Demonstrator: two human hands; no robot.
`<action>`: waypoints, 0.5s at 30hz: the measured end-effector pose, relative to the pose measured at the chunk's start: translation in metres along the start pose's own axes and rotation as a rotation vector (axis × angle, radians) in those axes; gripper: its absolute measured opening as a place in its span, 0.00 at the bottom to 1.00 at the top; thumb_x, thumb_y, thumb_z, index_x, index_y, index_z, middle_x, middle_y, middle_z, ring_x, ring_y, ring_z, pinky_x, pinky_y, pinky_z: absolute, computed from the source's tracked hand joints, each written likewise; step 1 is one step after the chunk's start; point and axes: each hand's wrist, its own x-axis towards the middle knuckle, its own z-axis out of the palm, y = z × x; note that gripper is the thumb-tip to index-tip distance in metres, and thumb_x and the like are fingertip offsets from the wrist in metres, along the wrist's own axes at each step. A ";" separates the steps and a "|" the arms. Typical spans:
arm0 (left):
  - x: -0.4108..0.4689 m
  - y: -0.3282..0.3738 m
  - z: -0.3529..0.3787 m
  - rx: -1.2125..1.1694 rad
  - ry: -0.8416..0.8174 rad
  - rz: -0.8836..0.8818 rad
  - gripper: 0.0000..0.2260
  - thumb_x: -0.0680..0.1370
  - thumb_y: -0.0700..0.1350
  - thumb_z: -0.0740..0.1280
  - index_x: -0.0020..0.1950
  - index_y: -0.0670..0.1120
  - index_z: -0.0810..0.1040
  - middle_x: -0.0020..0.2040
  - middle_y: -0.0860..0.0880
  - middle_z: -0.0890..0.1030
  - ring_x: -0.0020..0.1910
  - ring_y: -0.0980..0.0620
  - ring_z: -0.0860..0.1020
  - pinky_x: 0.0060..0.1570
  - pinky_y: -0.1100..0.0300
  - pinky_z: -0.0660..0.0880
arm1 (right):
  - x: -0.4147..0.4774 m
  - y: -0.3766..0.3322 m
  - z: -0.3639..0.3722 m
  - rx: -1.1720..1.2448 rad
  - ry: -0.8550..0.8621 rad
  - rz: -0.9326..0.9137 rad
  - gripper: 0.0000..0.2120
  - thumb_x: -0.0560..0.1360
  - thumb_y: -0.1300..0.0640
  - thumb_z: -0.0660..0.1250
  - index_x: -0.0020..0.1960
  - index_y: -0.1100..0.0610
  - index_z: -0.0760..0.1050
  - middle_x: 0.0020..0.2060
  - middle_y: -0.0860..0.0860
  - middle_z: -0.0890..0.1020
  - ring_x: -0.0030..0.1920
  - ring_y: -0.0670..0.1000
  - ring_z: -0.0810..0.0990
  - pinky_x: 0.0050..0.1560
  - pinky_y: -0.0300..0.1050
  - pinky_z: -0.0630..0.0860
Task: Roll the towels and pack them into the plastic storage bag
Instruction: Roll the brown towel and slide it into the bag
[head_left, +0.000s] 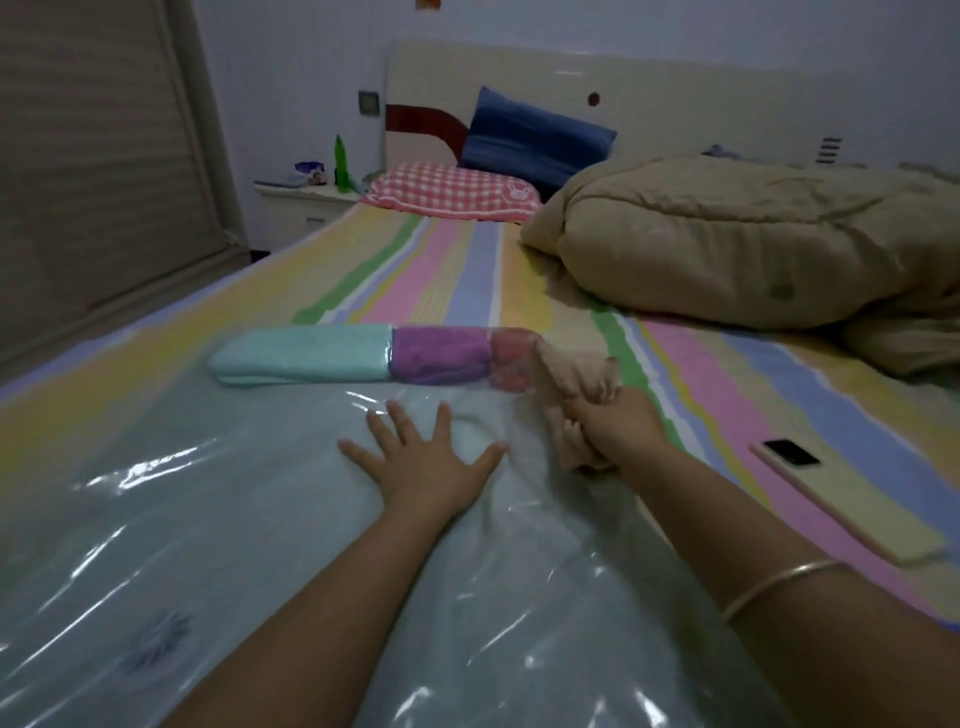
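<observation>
left hand (423, 457): flat, fingers spread, pressing on the bag (218, 519)
right hand (618, 428): gripping a beige towel (571, 387) at the bag's right edge
in bag: teal roll (304, 353); purple roll (441, 356); pink roll (511, 361), in a row
bag: spread on the bed (467, 270)

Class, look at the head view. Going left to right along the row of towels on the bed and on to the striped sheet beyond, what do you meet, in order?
teal rolled towel → purple rolled towel → pink rolled towel → beige towel → phone
</observation>
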 end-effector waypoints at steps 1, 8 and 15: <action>0.007 0.010 0.003 -0.014 0.004 -0.003 0.46 0.64 0.81 0.41 0.77 0.61 0.46 0.78 0.39 0.42 0.75 0.35 0.37 0.62 0.27 0.33 | 0.001 -0.004 -0.005 -0.108 0.034 -0.048 0.12 0.70 0.49 0.69 0.38 0.58 0.79 0.41 0.61 0.84 0.44 0.62 0.82 0.46 0.57 0.80; -0.008 0.012 -0.004 -0.390 0.261 0.103 0.25 0.77 0.60 0.59 0.71 0.52 0.66 0.74 0.48 0.66 0.74 0.47 0.60 0.73 0.39 0.47 | -0.067 -0.017 -0.019 -0.155 0.060 -0.203 0.09 0.71 0.50 0.67 0.35 0.53 0.77 0.39 0.58 0.83 0.45 0.60 0.81 0.44 0.50 0.76; -0.169 -0.085 -0.061 -0.409 0.091 0.561 0.07 0.73 0.51 0.63 0.48 0.52 0.75 0.47 0.53 0.75 0.48 0.53 0.73 0.48 0.58 0.70 | -0.169 -0.007 -0.044 0.145 -0.167 0.079 0.06 0.73 0.56 0.70 0.38 0.55 0.78 0.38 0.52 0.83 0.39 0.51 0.82 0.42 0.46 0.79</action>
